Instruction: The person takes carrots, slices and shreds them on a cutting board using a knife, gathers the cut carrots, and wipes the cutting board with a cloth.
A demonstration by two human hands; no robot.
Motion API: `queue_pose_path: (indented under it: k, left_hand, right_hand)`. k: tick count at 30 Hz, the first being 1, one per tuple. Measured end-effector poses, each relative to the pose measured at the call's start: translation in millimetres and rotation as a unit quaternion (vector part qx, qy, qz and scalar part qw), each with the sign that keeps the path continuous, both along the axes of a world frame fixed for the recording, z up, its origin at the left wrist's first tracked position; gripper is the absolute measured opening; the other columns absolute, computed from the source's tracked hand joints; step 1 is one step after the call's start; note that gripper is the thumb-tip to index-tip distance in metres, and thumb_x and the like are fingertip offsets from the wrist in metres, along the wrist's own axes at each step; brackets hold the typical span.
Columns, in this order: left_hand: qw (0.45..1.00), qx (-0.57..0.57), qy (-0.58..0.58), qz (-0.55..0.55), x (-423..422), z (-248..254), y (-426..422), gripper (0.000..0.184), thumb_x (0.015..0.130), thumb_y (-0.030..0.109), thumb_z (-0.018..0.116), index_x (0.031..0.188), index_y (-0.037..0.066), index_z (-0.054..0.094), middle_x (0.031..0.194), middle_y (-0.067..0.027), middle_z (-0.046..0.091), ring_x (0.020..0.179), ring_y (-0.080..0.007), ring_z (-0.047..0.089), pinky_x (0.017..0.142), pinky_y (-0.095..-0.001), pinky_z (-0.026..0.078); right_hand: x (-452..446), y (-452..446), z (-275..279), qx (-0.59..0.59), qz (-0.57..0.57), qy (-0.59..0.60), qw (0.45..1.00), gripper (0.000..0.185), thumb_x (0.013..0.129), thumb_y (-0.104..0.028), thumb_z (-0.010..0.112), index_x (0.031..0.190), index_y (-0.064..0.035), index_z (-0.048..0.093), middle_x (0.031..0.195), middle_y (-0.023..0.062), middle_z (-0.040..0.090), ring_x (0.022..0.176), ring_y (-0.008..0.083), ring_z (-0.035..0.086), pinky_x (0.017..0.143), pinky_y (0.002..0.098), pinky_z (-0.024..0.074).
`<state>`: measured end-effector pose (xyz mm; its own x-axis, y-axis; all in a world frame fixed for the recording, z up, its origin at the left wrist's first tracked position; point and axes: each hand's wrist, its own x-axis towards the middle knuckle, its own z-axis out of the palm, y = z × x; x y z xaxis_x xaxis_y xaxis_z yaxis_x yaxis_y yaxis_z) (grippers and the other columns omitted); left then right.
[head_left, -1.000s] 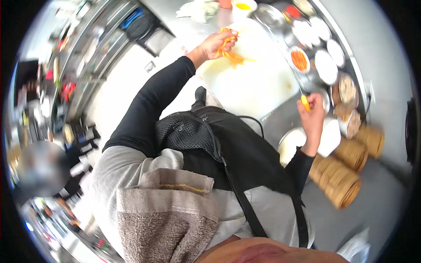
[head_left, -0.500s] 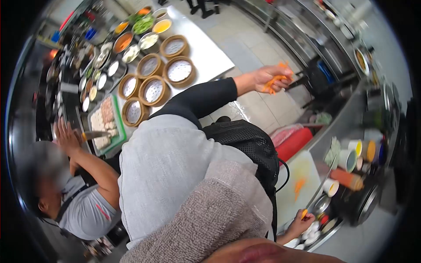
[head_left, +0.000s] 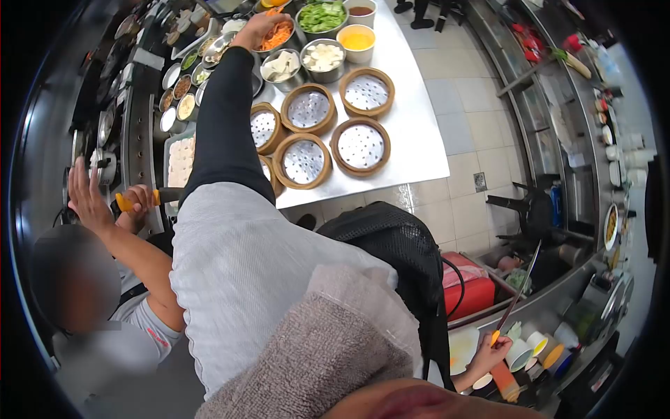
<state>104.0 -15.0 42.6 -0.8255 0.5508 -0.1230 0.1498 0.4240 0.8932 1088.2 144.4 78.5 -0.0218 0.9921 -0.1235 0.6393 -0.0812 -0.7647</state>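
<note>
My left hand (head_left: 257,30), at the end of a black sleeve, is over a metal container of shredded carrot (head_left: 276,37). Its fingers are curled, and orange strands show at their tips. Down at the right, my right hand (head_left: 486,357) grips the orange handle of a knife (head_left: 518,293), whose long blade points up and away. Close by lies a white cutting board (head_left: 462,349) with orange stains. Beside the carrot stand containers of chopped lettuce (head_left: 322,17), white cubes (head_left: 324,57), white slices (head_left: 281,65) and yellow liquid (head_left: 356,40).
Several bamboo steamers (head_left: 361,146) with perforated liners stand on the white table (head_left: 412,133). A co-worker (head_left: 143,307) at the left grips another orange-handled knife (head_left: 129,202) near a tray of pale food (head_left: 181,164). A red box (head_left: 471,297), black chair (head_left: 523,213) and metal shelving (head_left: 551,140) are to the right.
My left hand has swung from above the floor, clutching shredded carrot, left to the carrot container. The view has turned towards the table. My right hand still holds the knife, its blade now raised more steeply.
</note>
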Motion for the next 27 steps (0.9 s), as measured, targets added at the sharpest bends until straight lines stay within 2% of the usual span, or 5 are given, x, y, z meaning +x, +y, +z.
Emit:
queue_pose_path:
  k: [9, 12, 15, 23, 27]
  left_hand:
    - [0.841, -0.446, 0.305, 0.007, -118, -67, -6, 0.04, 0.082, 0.037, 0.07, 0.106, 0.006, 0.076, 0.114, -0.0201, 0.072, 0.109, -0.0351, 0.067, 0.092, -0.0428, 0.053]
    - [0.845, -0.403, 0.305, -0.176, -79, -55, -7, 0.033, 0.079, 0.025, 0.072, 0.106, 0.006, 0.075, 0.106, -0.0204, 0.072, 0.101, -0.0352, 0.068, 0.088, -0.0421, 0.055]
    - [0.839, -0.414, 0.331, -0.125, -83, -59, -16, 0.028, 0.078, 0.021, 0.073, 0.103, 0.007, 0.076, 0.102, -0.0152, 0.074, 0.097, -0.0338, 0.07, 0.087, -0.042, 0.055]
    - [0.928, -0.063, 0.368, 0.018, 3, 31, 87, 0.034, 0.082, 0.037, 0.076, 0.086, 0.003, 0.072, 0.079, -0.0099, 0.072, 0.073, -0.0189, 0.067, 0.072, -0.0333, 0.052]
    - [0.928, 0.154, 0.256, -0.221, 197, 56, 212, 0.02, 0.098, 0.019, 0.066, 0.097, 0.001, 0.074, 0.081, -0.0005, 0.069, 0.075, -0.0068, 0.056, 0.068, -0.0242, 0.044]
  right_hand:
    - [-98, 48, 44, 0.004, 0.058, -0.067, 0.996, 0.028, 0.088, 0.005, 0.066, 0.098, -0.0051, 0.043, 0.095, 0.0035, 0.041, 0.086, 0.0145, 0.045, 0.082, 0.0257, 0.0426]
    - [-95, 57, 38, 0.001, 0.056, -0.077, 0.996, 0.028, 0.087, 0.006, 0.066, 0.099, -0.005, 0.043, 0.095, 0.0032, 0.041, 0.086, 0.0144, 0.045, 0.083, 0.0258, 0.0423]
    - [-86, 58, 33, -0.001, 0.077, -0.084, 0.993, 0.028, 0.087, 0.006, 0.065, 0.099, -0.0053, 0.043, 0.095, 0.003, 0.042, 0.086, 0.0138, 0.045, 0.082, 0.0259, 0.0426]
    - [-27, 2, 3, 0.072, 0.02, -0.015, 0.997, 0.029, 0.085, 0.001, 0.067, 0.107, -0.0043, 0.05, 0.097, 0.0034, 0.048, 0.089, 0.0138, 0.049, 0.084, 0.0267, 0.043]
    - [-22, -59, -2, 0.095, -0.135, -0.208, 0.964, 0.03, 0.086, -0.008, 0.075, 0.109, 0.0007, 0.058, 0.1, 0.0148, 0.062, 0.092, 0.0281, 0.061, 0.086, 0.0367, 0.0504]
